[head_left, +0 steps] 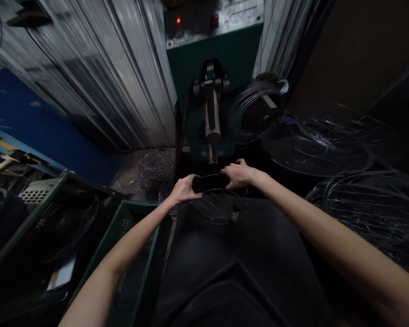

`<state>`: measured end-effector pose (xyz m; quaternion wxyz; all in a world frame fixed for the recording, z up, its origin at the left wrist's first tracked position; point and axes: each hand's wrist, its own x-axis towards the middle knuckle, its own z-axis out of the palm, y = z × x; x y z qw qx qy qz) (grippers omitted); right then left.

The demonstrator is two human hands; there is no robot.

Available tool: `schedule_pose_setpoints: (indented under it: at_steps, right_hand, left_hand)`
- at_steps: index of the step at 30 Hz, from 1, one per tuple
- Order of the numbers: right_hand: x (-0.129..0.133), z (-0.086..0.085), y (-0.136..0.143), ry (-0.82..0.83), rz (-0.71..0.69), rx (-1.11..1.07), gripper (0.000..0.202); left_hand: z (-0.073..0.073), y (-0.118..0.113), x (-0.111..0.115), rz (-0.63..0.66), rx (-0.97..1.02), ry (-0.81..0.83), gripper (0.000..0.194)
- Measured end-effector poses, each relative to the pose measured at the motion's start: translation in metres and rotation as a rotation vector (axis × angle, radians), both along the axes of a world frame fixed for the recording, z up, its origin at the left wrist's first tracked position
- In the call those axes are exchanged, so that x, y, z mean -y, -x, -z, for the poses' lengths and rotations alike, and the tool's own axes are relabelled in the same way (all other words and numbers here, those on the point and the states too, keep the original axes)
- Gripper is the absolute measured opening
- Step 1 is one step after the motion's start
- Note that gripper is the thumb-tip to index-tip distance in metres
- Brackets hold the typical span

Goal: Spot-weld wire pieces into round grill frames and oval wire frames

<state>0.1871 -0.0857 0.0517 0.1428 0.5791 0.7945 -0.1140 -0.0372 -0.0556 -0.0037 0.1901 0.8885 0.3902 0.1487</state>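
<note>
My left hand (187, 189) and my right hand (236, 174) are on either side of a thin round wire ring, just below the green machine (197, 127). Fingers of both hands are curled round the ring's edges. Another wire piece with crossing strands (213, 206) lies on the dark apron (231, 245) over my lap. Above the hands, the machine's metal arm (211, 113) points down toward them. Dim light hides where exactly the fingertips meet the wire.
Coils of wire (248, 100) hang right of the machine. Round trays with loose wire (320, 154) stand at the right. A green crate (150, 254) and a dark crate (64, 181) are at the left, a wire bundle (157, 168) on the floor, a blue panel (44, 118) behind.
</note>
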Motion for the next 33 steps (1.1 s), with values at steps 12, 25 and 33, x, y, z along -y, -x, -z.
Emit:
schedule_pose_setpoints:
  at_steps: [12, 25, 33]
  right_hand:
    - [0.018, 0.011, -0.003, -0.111, -0.034, -0.033, 0.046]
    - [0.078, 0.055, -0.005, -0.584, -0.122, -0.081, 0.046]
    - [0.146, 0.07, 0.023, -0.771, 0.01, -0.19, 0.044]
  left_hand:
    - [0.001, 0.002, 0.009, 0.003, 0.02, 0.004, 0.055]
    - [0.031, 0.014, 0.048, 0.036, 0.115, -0.139, 0.068]
    - [0.049, 0.01, 0.107, 0.049, 0.085, -0.235, 0.068]
